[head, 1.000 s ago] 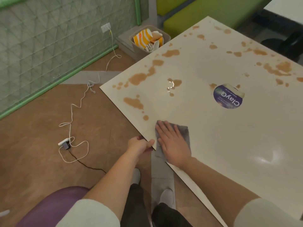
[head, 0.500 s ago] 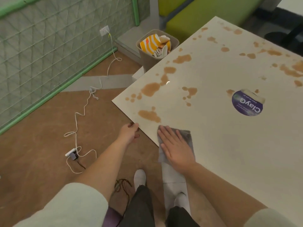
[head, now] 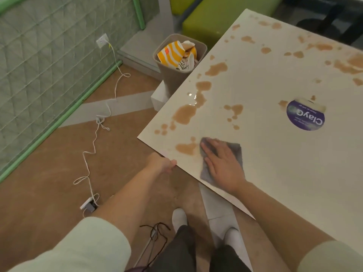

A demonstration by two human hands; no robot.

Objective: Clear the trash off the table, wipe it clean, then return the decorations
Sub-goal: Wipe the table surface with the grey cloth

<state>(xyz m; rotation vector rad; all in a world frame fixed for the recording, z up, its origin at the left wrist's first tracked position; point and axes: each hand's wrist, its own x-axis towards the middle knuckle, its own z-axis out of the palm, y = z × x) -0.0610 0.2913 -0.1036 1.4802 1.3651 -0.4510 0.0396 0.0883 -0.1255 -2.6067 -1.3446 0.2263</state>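
Observation:
The white table (head: 275,173) is spattered with brown liquid stains (head: 183,114), with a small wet puddle by the left edge. My right hand (head: 222,163) lies flat with straight fingers on a grey cloth (head: 235,149) near the table's near-left corner, its fingertips beside a brown stain (head: 185,148). My left hand (head: 163,163) grips the table's edge just left of the cloth, thumb on top. A grey trash bin (head: 172,79) holding a yellow-striped cup and other paper trash stands on the floor beyond the table's left edge.
A round purple sticker (head: 305,116) is stuck on the table right of the stains. A white cable (head: 94,138) with a power strip runs across the brown floor to a wall socket. Green benches stand behind the table. My feet are below the table edge.
My right hand has pushed the cloth forward along the table towards the brown stain. My left hand has slid forward along the edge. The view has shifted, showing more of the bin.

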